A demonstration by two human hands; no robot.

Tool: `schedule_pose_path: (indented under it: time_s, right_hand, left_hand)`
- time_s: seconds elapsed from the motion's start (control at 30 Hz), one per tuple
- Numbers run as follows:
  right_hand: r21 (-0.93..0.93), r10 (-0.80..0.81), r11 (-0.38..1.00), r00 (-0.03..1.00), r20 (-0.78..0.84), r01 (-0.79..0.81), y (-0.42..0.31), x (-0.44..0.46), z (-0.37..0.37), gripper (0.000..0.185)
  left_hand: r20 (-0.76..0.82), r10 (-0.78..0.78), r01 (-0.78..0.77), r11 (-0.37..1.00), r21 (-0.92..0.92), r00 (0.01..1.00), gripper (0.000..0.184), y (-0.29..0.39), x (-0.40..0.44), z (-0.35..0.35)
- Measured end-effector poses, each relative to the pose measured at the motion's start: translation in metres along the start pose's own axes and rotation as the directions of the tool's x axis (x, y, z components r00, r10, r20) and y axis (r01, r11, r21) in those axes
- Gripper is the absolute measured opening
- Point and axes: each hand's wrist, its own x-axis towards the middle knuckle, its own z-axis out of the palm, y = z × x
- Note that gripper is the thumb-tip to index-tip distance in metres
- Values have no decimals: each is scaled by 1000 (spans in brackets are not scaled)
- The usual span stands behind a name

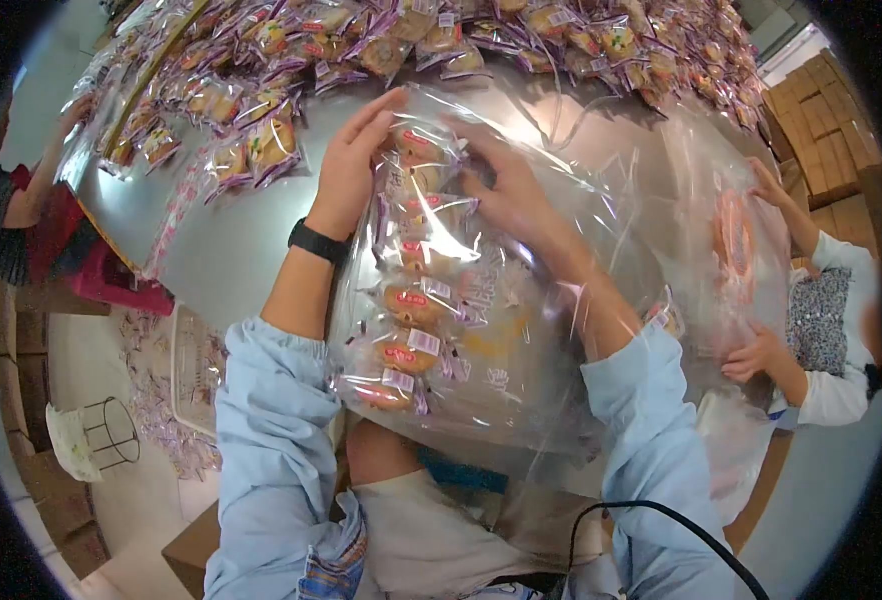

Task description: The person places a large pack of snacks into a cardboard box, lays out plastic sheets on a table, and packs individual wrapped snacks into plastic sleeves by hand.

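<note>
A large clear plastic bag point(551, 390) lies across my lap and the table edge, with a row of individually wrapped pastries point(411, 300) stacked along its left side. My left hand point(359, 145) has its fingers stretched out along the upper left of that row, a dark band on the wrist. On the opposite side, my right hand point(506, 185) is beneath the clear film, close to the top pastries, thumb and fingers apart. Film also covers part of the right forearm. Glare and blur hide some of the right fingertips.
Many wrapped pastries point(441, 35) heap along the back of the metal table point(231, 240). At right, a co-worker's hands point(761, 355) handle another clear bag point(736, 240). Another person's arm point(36, 185) shows at left. A white basket point(191, 370), a stool point(111, 435) and cardboard boxes point(826, 130) stand around.
</note>
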Motion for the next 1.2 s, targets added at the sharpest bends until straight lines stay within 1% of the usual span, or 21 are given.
schedule_pose_path:
  time_s: [0.03,0.07,0.1,0.13,0.17,0.27,0.3,0.4,0.43,0.53,0.63,0.73,0.77,0.87,0.97,1.0,1.07,1.1,1.17,1.2]
  right_hand:
    - [46,102,994,994,-48,-100,-4,-2,0,64]
    - [23,104,994,993,-50,-103,-7,-4,-2,62]
    - [-3,107,994,993,-50,-107,-11,-7,-6,60]
    - [-32,107,994,993,-52,-109,-20,-9,-10,59]
    - [-115,154,980,985,-78,-162,-23,-12,-10,59]
    - [-105,273,949,940,-207,-299,-32,-21,-4,55]
    - [-34,391,912,893,-221,-408,-37,-23,-2,53]
    - [168,294,949,942,-159,-268,-28,-32,1,48]
    - [192,360,924,923,-134,-332,-30,-31,3,44]
    - [306,361,902,920,-153,-303,-20,-25,13,35]
    - [1,310,948,928,-208,-317,-36,-27,13,26]
    - [-214,4,974,959,-283,-67,-42,-37,7,16]
    - [-234,-118,971,948,-295,48,-34,-35,12,22]
    - [-123,-10,992,961,-276,-25,-29,-36,13,25]
    - [-12,101,994,963,-250,-107,-28,-38,14,28]
    - [24,137,991,961,-239,-135,-28,-38,14,29]
    - [85,97,993,965,-243,-78,-20,-35,17,50]
    - [116,74,992,967,-245,-47,-16,-32,20,61]
    - [233,95,972,943,-320,-19,-24,-30,25,57]
    - [294,142,955,930,-339,-39,-26,-32,27,58]
  left_hand:
    - [-15,0,0,1000,-14,1000,43,2,-1,-1]
    - [-33,-4,3,999,-32,999,42,2,-3,-2]
    - [-31,9,-8,999,39,999,40,3,-5,-2]
    - [-19,3,-2,1000,30,1000,40,1,-5,-4]
    - [-7,0,0,1000,24,1000,39,-1,-5,-6]
    - [5,-20,20,1000,22,1000,38,0,-7,-7]
    - [2,-29,29,999,25,1000,38,1,-9,-8]
    - [-4,-12,12,998,56,1000,37,2,-13,-3]
    - [-21,-1,1,1000,-20,1000,37,2,-14,1]
    - [54,-10,8,999,33,998,35,2,-13,-5]
    - [22,-2,3,1000,-31,1000,32,-1,-11,-6]
    - [28,-10,11,999,-36,1000,31,6,-15,-5]
    - [23,0,1,999,-43,1000,30,6,-15,-5]
    - [-33,-1,0,1000,-23,999,29,2,-12,-8]
    - [-28,-2,0,997,-75,1000,28,0,-10,-12]
    - [-13,5,-5,999,-50,1000,28,-1,-11,-13]
    - [19,19,-19,1000,-3,1000,27,1,-11,-12]
    - [10,34,-34,999,-1,999,28,0,-11,-12]
    - [-12,62,-62,998,5,998,30,-2,-12,-11]
    - [-23,26,-25,999,20,999,32,-2,-12,-12]
